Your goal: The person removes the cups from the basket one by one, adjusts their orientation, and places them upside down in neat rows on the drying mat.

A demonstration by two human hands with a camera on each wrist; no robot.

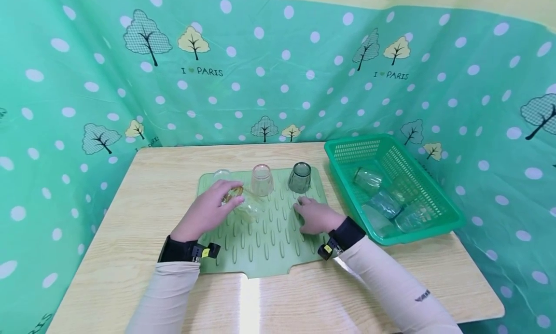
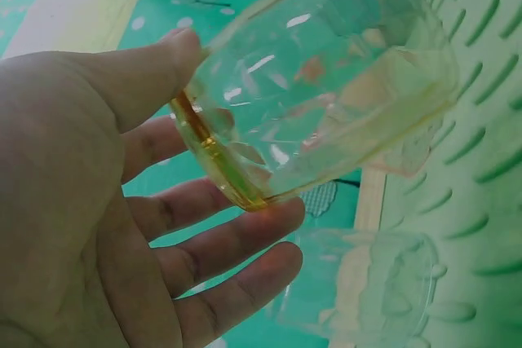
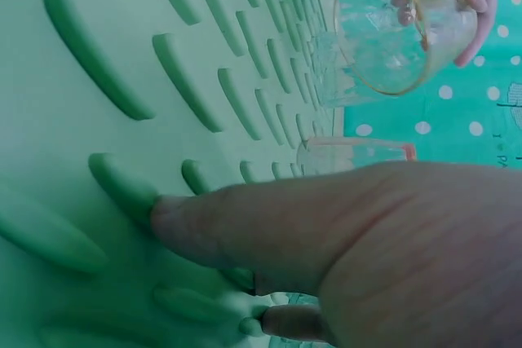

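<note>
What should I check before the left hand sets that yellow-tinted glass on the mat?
1. Left hand grips yellow-tinted glass: ok.
2. Glass tilted, not yet upright or inverted: not ok.
3. Right hand flat, steadying drying mat: ok.
4. Free spot on mat in front of clear glass, pink glass, dark green glass: ok.
5. Glass dry inside: cannot tell.
6. Basket holds more glasses: ok.
</note>
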